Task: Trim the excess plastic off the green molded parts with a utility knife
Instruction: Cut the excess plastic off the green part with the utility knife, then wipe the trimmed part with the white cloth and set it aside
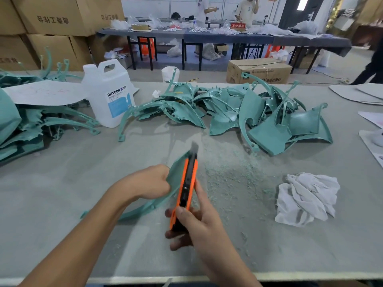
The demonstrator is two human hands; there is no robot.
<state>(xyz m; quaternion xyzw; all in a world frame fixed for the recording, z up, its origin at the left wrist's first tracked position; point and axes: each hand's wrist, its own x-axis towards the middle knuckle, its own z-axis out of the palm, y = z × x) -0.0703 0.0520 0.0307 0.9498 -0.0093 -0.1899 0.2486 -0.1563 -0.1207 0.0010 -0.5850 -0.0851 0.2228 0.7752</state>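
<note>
A wide grey felt-covered workbench [62,183] fills most of the view, seen from above by the person working at it. Behind it stand stacked brown cardboard boxes [53,19] at far left, and long dark tables [228,38] w/ two people standing at them in the background.

Across the bench's far-centre and right lies a big heap of teal-green curved moulded plastic parts [259,112]. A second stack of the same green parts [24,129] sits at the left edge, partly under a white sheet of paper [45,94]. Between the two piles stands a white translucent plastic jug w/ a blue-and-white label [109,94], upright.

A crumpled white cloth rag [306,198] lies on the bench at right, well apart from the hands. Fine green plastic shavings [228,179] are scattered over the felt between rag and hands.

Near centre, the left hand [149,183] is closed in a fist around the upper edge of one green curved moulded part [145,208], holding it tilted up off the bench; its thin arc trails down-left to the felt. The right hand [196,226] is wrapped tight around the lower handle of an orange-and-black utility knife [187,187], thumb on top. The knife's short grey blade [194,147] points away from the person, lying along the part's right edge; the blade is blurred.
</note>
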